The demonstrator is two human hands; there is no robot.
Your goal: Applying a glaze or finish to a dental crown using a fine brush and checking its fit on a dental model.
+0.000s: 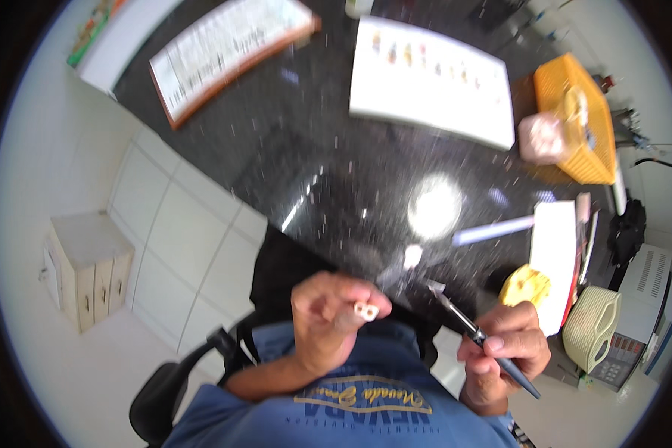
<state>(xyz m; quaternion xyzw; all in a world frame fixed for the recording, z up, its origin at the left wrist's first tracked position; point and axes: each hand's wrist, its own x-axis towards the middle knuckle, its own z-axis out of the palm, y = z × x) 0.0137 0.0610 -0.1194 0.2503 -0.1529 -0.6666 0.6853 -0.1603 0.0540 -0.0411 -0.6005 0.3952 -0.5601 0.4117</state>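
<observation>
My left hand (322, 321) is closed, pinching a small whitish piece (365, 311) with two round hollows in it between thumb and fingers. In my right hand (506, 347) is a slim dark-handled tool (469, 326) with a silvery, narrow tip, held like a pen. Its tip points up and left, over the table's near edge and apart from the whitish piece. Blur hides what kind of tip it is. On the black table just beyond my hands lies a small white lump (412, 257). A yellow crumpled sponge or cloth (526, 285) sits beyond my right hand.
The black speckled table (291, 164) carries a framed sheet (231, 56), a white tray (433, 112) with small coloured items, and an orange basket (601, 149). A lilac stick (493, 230) lies near a white pad (554, 239). Further right are a woven holder (593, 328) and a grey device (642, 299).
</observation>
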